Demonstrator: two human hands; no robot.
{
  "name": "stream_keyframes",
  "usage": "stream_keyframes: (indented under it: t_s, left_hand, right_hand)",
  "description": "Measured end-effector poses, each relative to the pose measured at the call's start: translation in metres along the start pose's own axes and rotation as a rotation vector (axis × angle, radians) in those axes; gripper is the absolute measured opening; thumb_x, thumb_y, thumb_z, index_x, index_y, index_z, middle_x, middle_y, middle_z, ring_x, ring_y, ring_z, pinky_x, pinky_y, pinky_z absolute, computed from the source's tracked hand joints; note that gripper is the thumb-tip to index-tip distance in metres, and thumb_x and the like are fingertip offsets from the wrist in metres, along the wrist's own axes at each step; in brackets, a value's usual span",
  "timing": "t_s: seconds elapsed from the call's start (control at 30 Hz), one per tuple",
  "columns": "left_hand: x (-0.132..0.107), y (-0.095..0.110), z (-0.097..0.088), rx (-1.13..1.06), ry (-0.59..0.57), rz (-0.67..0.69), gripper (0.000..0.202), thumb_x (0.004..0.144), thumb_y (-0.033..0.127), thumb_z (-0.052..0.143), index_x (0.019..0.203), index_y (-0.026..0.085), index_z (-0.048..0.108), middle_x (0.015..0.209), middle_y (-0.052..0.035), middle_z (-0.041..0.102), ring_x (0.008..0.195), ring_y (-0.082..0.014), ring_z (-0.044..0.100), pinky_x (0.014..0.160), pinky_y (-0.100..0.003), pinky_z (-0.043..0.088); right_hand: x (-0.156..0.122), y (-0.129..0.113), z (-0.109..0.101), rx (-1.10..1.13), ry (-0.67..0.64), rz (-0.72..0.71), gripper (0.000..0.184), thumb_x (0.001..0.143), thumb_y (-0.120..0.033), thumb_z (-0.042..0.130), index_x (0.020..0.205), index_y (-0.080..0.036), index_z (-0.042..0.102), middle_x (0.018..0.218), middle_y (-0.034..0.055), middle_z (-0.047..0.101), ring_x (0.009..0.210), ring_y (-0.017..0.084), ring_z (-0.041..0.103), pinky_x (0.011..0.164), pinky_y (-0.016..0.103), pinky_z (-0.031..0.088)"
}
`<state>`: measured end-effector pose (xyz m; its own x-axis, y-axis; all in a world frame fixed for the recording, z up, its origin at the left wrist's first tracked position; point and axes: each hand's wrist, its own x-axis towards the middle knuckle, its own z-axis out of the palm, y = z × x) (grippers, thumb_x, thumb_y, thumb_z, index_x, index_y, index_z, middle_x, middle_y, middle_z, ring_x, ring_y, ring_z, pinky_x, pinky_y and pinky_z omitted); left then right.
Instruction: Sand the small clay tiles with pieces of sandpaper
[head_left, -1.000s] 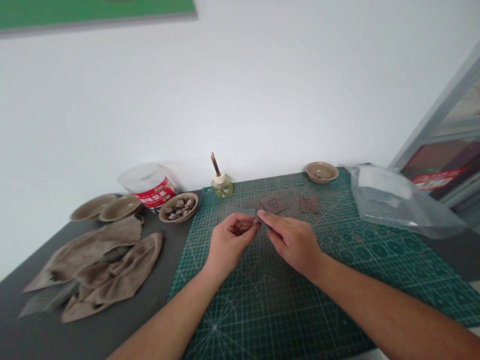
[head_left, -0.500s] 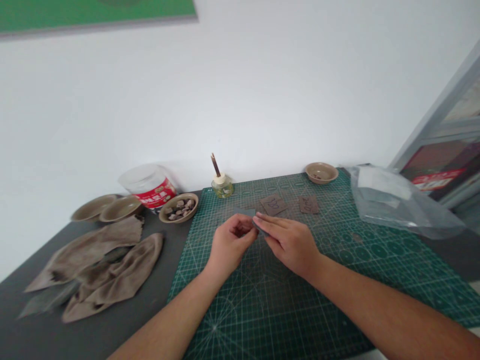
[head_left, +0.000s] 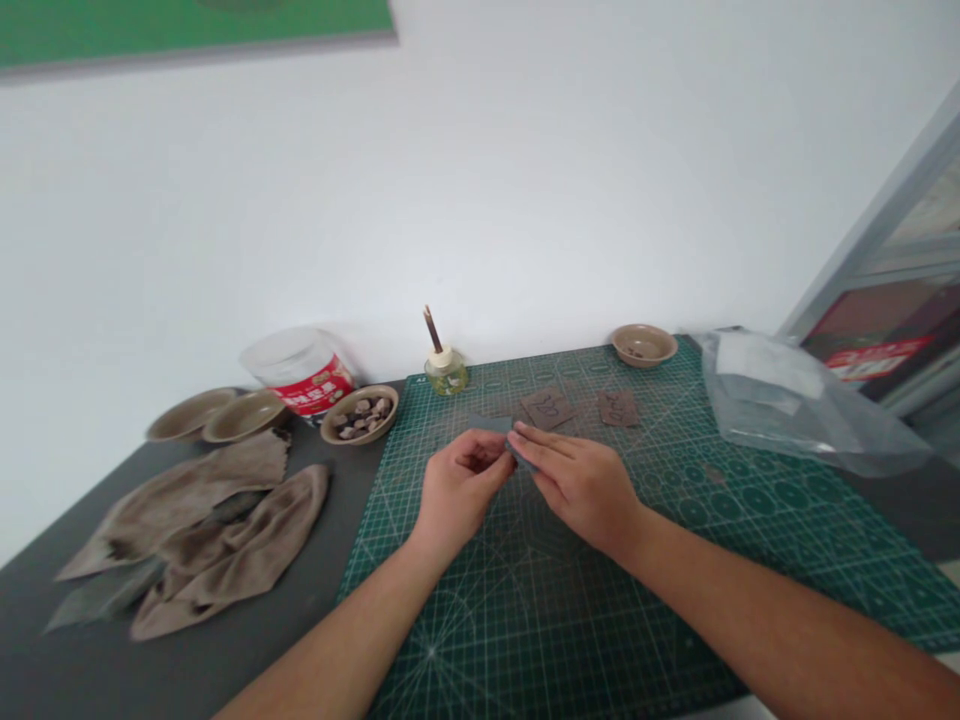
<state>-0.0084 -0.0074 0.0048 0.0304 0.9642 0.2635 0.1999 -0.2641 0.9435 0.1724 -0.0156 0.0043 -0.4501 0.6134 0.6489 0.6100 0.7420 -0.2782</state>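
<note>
My left hand (head_left: 461, 487) and my right hand (head_left: 576, 490) meet above the green cutting mat (head_left: 480, 640). Between their fingers they hold a small grey sheet (head_left: 491, 424), bent over, with its lower part showing by my right fingertips. Part of the sheet is hidden by my fingers. Just beyond my hands, two brown paper squares with dark handwriting (head_left: 547, 407) (head_left: 618, 408) lie flat on the mat, apart from my fingers.
A shallow bowl of small stones (head_left: 358, 420) and a red-labelled clear tub (head_left: 300, 370) stand left of the mat. Nearby are two tan dishes (head_left: 191, 415) and crumpled brown cloths (head_left: 225, 530). A small jar with a stick (head_left: 446, 372), another bowl (head_left: 643, 345) and a clear plastic bag (head_left: 795, 405) lie along the back.
My fingers shift slightly on the grey sheet, and my hands stay close together. The view drifts a little, while the objects on the table keep their places.
</note>
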Motion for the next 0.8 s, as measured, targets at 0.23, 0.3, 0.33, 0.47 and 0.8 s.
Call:
stream_keyframes:
  t_s: [0.23, 0.3, 0.33, 0.47, 0.8]
  left_hand:
    - [-0.0018, 0.0028, 0.0006, -0.037, 0.019, 0.001, 0.015, 0.076, 0.027, 0.076, 0.079, 0.015, 0.068, 0.066, -0.0008, 0.069, 0.060, -0.0127, 0.062, 0.057, -0.022, 0.049]
    - [-0.0013, 0.0026, 0.0010, -0.047, 0.017, -0.002, 0.014, 0.076, 0.026, 0.075, 0.079, 0.016, 0.067, 0.066, -0.0004, 0.068, 0.060, -0.0123, 0.062, 0.057, -0.022, 0.049]
    - [-0.0009, 0.0023, 0.0013, -0.049, 0.015, -0.002, 0.013, 0.076, 0.025, 0.075, 0.079, 0.016, 0.067, 0.066, 0.0001, 0.068, 0.059, -0.0118, 0.061, 0.057, -0.022, 0.049]
    - [0.0009, 0.0013, 0.0018, -0.037, -0.019, -0.001, 0.010, 0.075, 0.021, 0.073, 0.076, 0.016, 0.065, 0.064, 0.0020, 0.064, 0.057, -0.0104, 0.057, 0.055, -0.020, 0.046]
    - [-0.0013, 0.0032, -0.0011, -0.085, -0.034, 0.029, 0.016, 0.078, 0.026, 0.074, 0.076, 0.016, 0.062, 0.068, -0.0001, 0.066, 0.063, -0.0126, 0.061, 0.060, -0.023, 0.048]
  right_hand:
    - [-0.0012, 0.0005, 0.0000, 0.090, 0.035, 0.100, 0.047, 0.091, -0.011, 0.052, 0.136, -0.024, 0.056, 0.134, 0.0035, 0.062, 0.118, 0.016, 0.063, 0.103, 0.032, 0.051]
    - [-0.0011, -0.0003, 0.0002, 0.094, 0.040, 0.091, 0.045, 0.092, -0.012, 0.051, 0.136, -0.023, 0.056, 0.134, 0.0042, 0.062, 0.118, 0.016, 0.064, 0.102, 0.031, 0.051]
    - [-0.0010, -0.0008, 0.0005, 0.090, 0.038, 0.075, 0.045, 0.093, -0.012, 0.050, 0.136, -0.022, 0.057, 0.134, 0.0052, 0.062, 0.118, 0.017, 0.063, 0.102, 0.031, 0.051]
    - [-0.0001, -0.0016, 0.0018, 0.062, 0.011, 0.030, 0.045, 0.092, -0.011, 0.051, 0.136, -0.020, 0.057, 0.134, 0.0076, 0.061, 0.118, 0.018, 0.063, 0.102, 0.033, 0.051]
    - [-0.0007, -0.0015, 0.0002, 0.196, 0.032, 0.112, 0.047, 0.091, -0.011, 0.052, 0.135, -0.025, 0.057, 0.131, 0.0027, 0.064, 0.114, 0.016, 0.066, 0.100, 0.030, 0.052]
